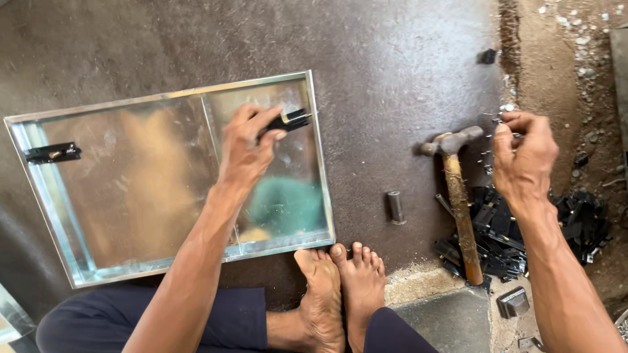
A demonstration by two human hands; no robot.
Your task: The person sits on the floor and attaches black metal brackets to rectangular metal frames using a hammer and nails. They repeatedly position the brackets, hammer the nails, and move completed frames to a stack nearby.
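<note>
A person sits on a dark, worn floor (392, 59), seen from above through a camera on their head. Their bare feet (340, 287) rest side by side at the bottom centre, toes just touching the near edge of a shallow rectangular tray of shiny sheet metal (59, 216). The tray lies flat on the floor at the left, its thin rim turned up all round, its polished bottom reflecting blurred shapes.

The left hand (245, 147) reaches over the tray's right side. Its thumb and fingers are closed in a pinch on a small black metal fitting (291, 120), holding it against the tray's right rim, near the far corner. A second black fitting (52, 153) of the same kind sits on the tray's opposite, left rim.

The right hand (523, 157) is well to the right of the tray, over a scatter of tiny silver nails or rivets (487, 160) on the floor. Its fingertips are drawn together — whether they pinch one of the small pieces cannot be told.

Just left of that hand lies a hammer (458, 202) with a worn wooden handle, its steel head pointing away from the person. Beside and under the handle is a heap of black metal fittings (504, 242). A short metal cylinder (396, 207) lies between the tray and the hammer. Pale gravel (582, 39) covers the ground at the far right.
</note>
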